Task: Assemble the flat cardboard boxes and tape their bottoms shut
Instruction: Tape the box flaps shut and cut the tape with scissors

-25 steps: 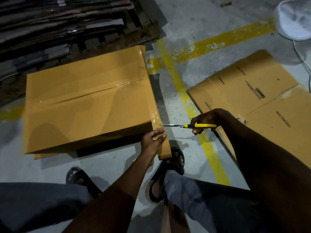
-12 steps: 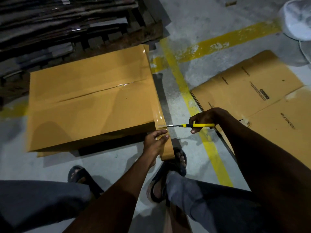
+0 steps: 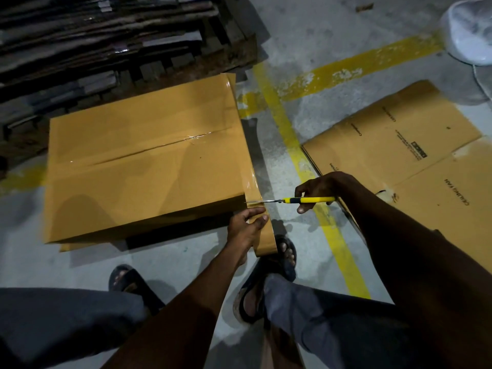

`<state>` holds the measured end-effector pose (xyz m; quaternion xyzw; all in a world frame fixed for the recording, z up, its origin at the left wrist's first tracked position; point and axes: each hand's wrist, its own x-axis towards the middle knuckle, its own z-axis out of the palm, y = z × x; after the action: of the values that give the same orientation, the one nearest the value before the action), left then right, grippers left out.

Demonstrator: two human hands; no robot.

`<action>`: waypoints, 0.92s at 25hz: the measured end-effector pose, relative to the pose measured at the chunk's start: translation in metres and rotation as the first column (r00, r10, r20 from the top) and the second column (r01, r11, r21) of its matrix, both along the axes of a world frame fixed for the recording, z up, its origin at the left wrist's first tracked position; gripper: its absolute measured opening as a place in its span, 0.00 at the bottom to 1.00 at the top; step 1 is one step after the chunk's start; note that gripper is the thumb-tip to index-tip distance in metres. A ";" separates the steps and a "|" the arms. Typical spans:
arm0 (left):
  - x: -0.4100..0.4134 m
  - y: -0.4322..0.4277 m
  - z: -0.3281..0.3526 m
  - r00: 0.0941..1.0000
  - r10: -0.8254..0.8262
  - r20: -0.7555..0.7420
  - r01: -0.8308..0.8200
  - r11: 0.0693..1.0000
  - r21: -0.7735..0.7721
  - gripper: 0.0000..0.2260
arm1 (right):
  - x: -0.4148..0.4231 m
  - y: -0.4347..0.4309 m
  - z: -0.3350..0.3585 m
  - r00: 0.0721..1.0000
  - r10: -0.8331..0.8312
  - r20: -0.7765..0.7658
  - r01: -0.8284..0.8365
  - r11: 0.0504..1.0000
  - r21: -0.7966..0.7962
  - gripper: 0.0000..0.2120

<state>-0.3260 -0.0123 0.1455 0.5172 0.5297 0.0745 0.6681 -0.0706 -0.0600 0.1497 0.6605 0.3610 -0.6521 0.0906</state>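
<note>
An assembled brown cardboard box lies on the floor with its flaps closed and shiny tape along the centre seam and down its right edge. A strip of brown tape runs off the box's near right corner. My left hand grips this strip just below the corner and holds it taut. My right hand holds a yellow-handled utility knife, and its blade reaches into the tape at the box corner, just above my left fingers.
Flat printed cardboard sheets lie on the floor to the right. A dark wooden pallet stack stands behind the box. Yellow floor lines cross the concrete. A white fan base sits top right. My sandalled feet are below the box.
The knife has moved left, from clear of the tape until its blade is in the strip at the box corner. My left hand has kept its grip on the tape.
</note>
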 end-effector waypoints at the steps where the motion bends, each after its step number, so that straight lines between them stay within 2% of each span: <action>1: 0.000 0.000 0.000 1.000 0.000 0.003 0.000 1.000 -0.002 0.07 | 0.000 0.001 -0.002 1.000 -0.002 -0.001 0.002 1.000 0.003 0.17; 8: 0.000 0.000 0.001 1.000 -0.020 -0.009 0.021 1.000 0.016 0.07 | 0.000 -0.001 -0.007 0.998 0.038 0.052 -0.044 0.992 0.117 0.17; 13: 0.001 0.005 0.001 0.996 -0.064 -0.054 0.066 0.997 0.034 0.07 | -0.002 0.000 -0.015 0.971 0.106 0.214 -0.154 0.963 0.223 0.21; 16: -0.002 0.006 -0.002 0.980 -0.161 -0.115 0.165 0.986 0.022 0.09 | -0.006 0.000 -0.015 0.933 0.185 0.309 -0.253 0.947 0.199 0.24; 19: -0.012 -0.002 -0.003 0.936 -0.289 -0.201 0.304 0.951 0.048 0.09 | -0.013 -0.004 -0.017 0.884 0.285 0.371 -0.346 0.932 0.110 0.23; 23: -0.028 0.007 0.007 0.902 -0.349 -0.253 0.378 0.923 0.073 0.07 | -0.005 -0.022 -0.017 0.884 0.115 0.454 -0.189 0.975 0.120 0.24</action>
<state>-0.3538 -0.0048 0.1522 0.6515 0.4936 -0.0814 0.5703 -0.0759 -0.0819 0.1327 0.7666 0.4328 -0.4437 0.1680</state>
